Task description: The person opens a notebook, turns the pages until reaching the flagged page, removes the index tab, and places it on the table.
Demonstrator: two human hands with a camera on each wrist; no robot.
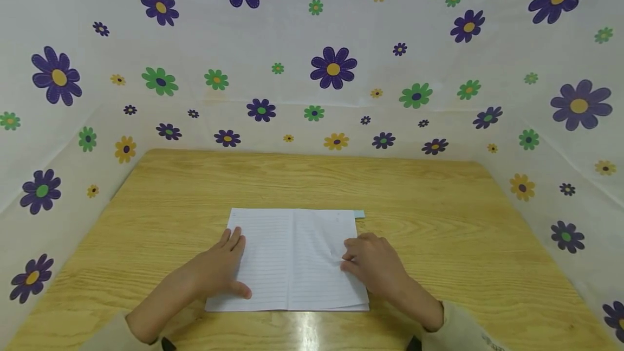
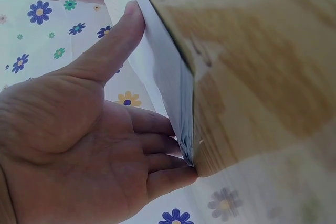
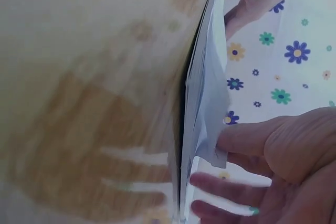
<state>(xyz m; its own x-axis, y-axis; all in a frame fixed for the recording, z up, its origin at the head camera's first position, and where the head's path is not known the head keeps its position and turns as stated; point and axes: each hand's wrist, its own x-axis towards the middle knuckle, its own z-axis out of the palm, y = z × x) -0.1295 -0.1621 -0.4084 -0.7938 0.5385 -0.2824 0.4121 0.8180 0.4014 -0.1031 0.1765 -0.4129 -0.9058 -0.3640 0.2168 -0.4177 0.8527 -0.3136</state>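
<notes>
A lined notebook lies spread on the wooden table, its ruled pages facing up. My left hand rests on the outer part of the left page, fingers extended and thumb spread apart, as the left wrist view also shows along the notebook's edge. At the right side, my right hand pinches the outer edge of a right-hand page between thumb and index finger. That page is creased and lifts slightly off the stack beneath it. The other right fingers lie against the notebook's side.
A pale blue tab sticks out at the notebook's upper right corner. The wooden table extends around the notebook. White cloth with printed flowers rises behind the table and along both sides.
</notes>
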